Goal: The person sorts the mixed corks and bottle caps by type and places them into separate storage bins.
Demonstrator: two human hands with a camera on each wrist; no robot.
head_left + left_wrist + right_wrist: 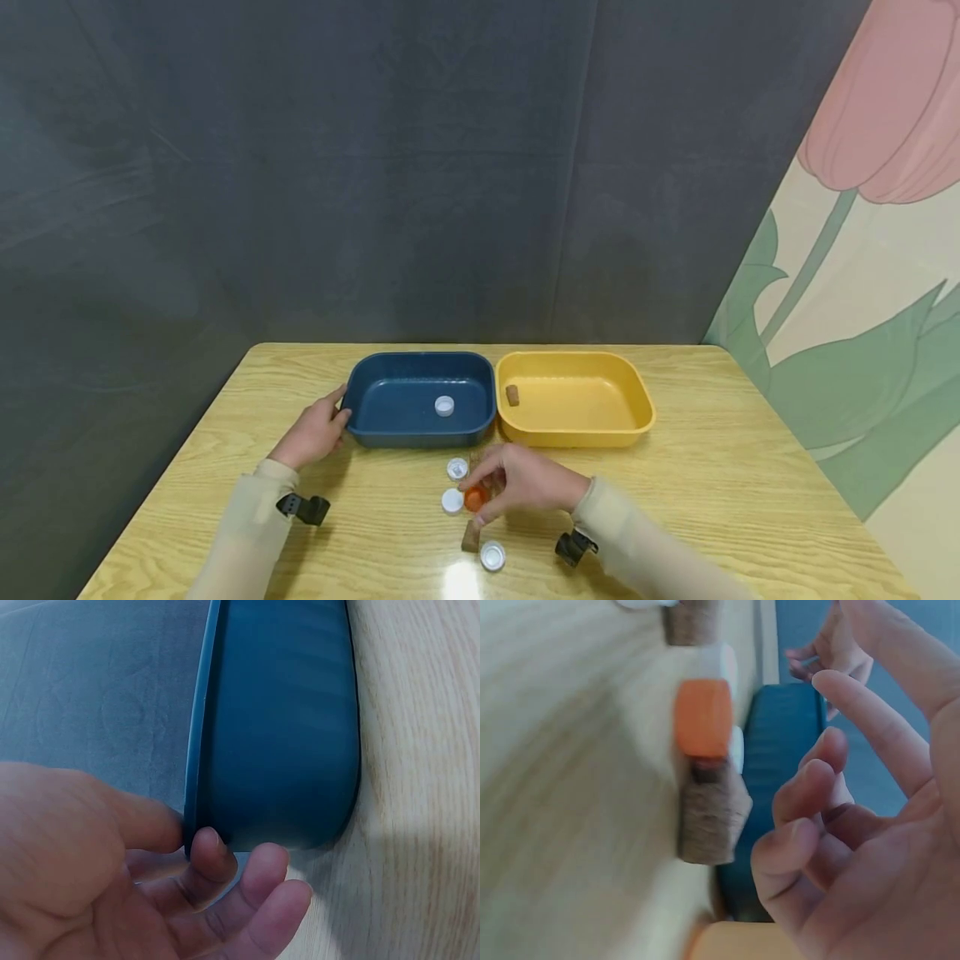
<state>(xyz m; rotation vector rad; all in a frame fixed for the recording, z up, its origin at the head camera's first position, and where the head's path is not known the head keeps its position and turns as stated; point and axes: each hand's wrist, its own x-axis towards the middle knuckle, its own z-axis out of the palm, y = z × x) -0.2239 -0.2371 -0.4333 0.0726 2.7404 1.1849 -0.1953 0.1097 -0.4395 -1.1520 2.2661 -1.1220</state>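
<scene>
My left hand pinches the left rim of a dark blue basin, thumb and fingertips at its edge. My right hand hovers above small things on the table, thumb and forefinger apart and nothing between them. Beneath its fingers lies an orange bottle cap. White caps lie beside it, one to its left and another farther back. Nearer the front are a brown cork-like piece and a third white cap. The right wrist view shows another brown piece next to the orange cap.
A yellow basin stands against the blue one's right side, with a brown piece inside. One white cap lies in the blue basin. A dark cloth hangs behind the wooden table.
</scene>
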